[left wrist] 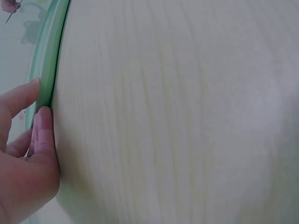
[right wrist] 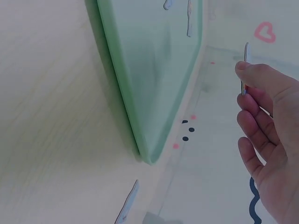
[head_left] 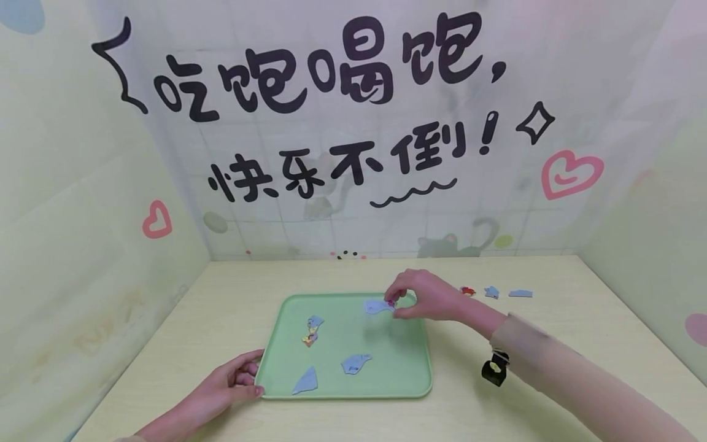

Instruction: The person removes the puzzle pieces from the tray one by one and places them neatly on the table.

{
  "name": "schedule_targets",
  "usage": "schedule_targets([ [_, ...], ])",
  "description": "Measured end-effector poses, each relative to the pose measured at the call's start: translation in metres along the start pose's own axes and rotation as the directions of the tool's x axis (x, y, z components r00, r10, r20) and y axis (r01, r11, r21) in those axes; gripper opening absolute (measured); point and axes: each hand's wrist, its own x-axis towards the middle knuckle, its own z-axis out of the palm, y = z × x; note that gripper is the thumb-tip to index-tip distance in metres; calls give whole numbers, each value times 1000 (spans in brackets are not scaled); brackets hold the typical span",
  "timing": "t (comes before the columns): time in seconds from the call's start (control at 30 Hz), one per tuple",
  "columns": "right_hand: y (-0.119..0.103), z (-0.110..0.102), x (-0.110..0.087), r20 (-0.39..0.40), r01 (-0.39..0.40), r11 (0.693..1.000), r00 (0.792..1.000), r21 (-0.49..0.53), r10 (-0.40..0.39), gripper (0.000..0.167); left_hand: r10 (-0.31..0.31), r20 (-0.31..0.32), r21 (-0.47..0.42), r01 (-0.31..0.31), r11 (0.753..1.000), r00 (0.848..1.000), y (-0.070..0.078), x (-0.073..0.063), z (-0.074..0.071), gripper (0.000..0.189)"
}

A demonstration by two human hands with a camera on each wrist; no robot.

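Observation:
Above the far right part of the green tray [head_left: 386, 383], my right hand [head_left: 428, 296] pinches a light blue puzzle piece [head_left: 377, 306] between thumb and fingers. The right wrist view shows that piece [right wrist: 247, 51] edge-on, thin and flat. My left hand [head_left: 234, 379] grips the tray's near left rim, its thumb [left wrist: 32, 91] on the rim and its fingers [left wrist: 45, 135] against the outer side. Lying in the tray are a blue piece with dark marks [head_left: 355, 363], a blue triangular piece [head_left: 305, 381] and a joined blue and yellow cluster [head_left: 312, 331].
On the table [head_left: 182, 344], beyond my right forearm, lie a red piece [head_left: 467, 291], a small blue piece [head_left: 491, 292] and a blue strip [head_left: 521, 294]. A printed curtain [head_left: 353, 227] closes off the back and both sides. A black wrist device [head_left: 494, 369] hangs at my right sleeve.

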Motion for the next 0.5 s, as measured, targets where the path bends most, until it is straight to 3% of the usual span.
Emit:
schedule_targets([
  [0.5, 26, -22, -26, -175, -12, 998, 984, 57, 21, 22, 6, 3, -1, -6, 1000, 1000, -1, 1, 0, 86],
])
